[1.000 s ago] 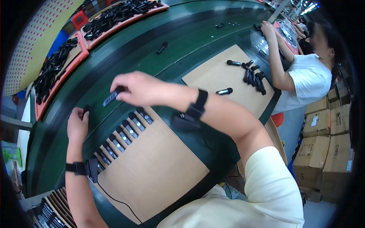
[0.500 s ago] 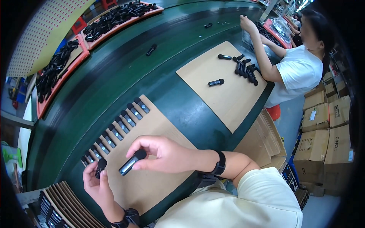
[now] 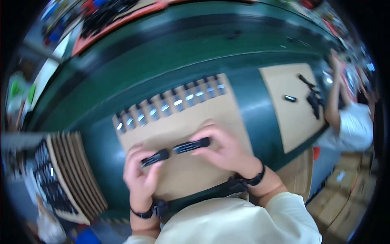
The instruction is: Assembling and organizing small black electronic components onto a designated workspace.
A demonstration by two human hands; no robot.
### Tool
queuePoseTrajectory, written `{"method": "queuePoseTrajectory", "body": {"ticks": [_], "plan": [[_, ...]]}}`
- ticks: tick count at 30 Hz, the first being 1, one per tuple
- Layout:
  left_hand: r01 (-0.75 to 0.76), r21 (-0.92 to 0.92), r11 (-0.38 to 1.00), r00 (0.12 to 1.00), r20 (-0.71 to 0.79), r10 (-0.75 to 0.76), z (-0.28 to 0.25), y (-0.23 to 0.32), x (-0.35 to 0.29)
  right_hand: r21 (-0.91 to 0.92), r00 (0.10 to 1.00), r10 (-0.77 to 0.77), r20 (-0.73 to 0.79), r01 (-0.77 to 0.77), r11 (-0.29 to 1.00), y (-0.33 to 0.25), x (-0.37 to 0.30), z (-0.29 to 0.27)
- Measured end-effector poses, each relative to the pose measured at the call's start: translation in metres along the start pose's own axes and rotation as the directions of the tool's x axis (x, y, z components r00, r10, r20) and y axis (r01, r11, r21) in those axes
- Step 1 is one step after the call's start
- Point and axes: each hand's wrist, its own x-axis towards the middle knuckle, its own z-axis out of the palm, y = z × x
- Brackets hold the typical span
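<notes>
My left hand pinches a small black clip-on microphone with a dark foam tip, the tip pointing right. Between the thumb and fingers of my right hand, a second black clip-on microphone lies nearly level, its foam tip also to the right. The two microphones are close together but apart, above a brown cardboard sheet. Along that sheet's far edge runs a slanting row of several like microphones, foam tips pointing away from me. Motion blurs the picture, so fine detail is lost.
To the right, another cardboard sheet carries a lone microphone and a dark heap; a person in white sits beside it. Stacked cardboard layers stand at left. A red-rimmed tray lies beyond the green belt.
The view has swung rightward, shifting the scene. My left hand's microphone has turned from upright to slanting; the right one has turned so its outer end points left, nearly level.
</notes>
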Motion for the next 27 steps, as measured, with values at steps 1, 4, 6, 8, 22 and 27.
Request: {"method": "queuePoseTrajectory", "body": {"ticks": [1,4,6,8,22,27], "plan": [[-0.055,-0.004,0.999,0.997,0.047,0.055,0.0,0.001,0.004,-0.026,1.0,-0.021,0.004,0.021,0.999,-0.004,-0.001,-0.004],[-0.059,0.048,0.997,0.996,0.076,0.055,-0.006,0.004,0.007,-0.027,0.996,-0.036,0.082,0.039,0.999,-0.007,0.001,-0.004],[-0.083,0.056,0.995,0.992,0.104,0.077,-0.009,0.003,0.007,-0.105,0.997,-0.041,0.065,0.048,0.993,-0.004,0.002,-0.002],[-0.086,0.055,0.995,0.991,0.111,0.08,-0.01,0.004,0.008,-0.091,0.996,-0.034,0.083,0.041,0.995,-0.004,0.002,0.0],[-0.156,0.064,0.986,0.981,0.13,0.147,-0.009,0.007,0.006,-0.178,0.994,-0.066,0.093,0.082,0.981,-0.006,0.0,-0.001],[-0.095,-0.008,0.995,0.989,0.117,0.096,-0.007,0.006,0.004,-0.171,0.992,-0.078,0.104,0.095,0.981,-0.004,0.0,-0.002]]}}
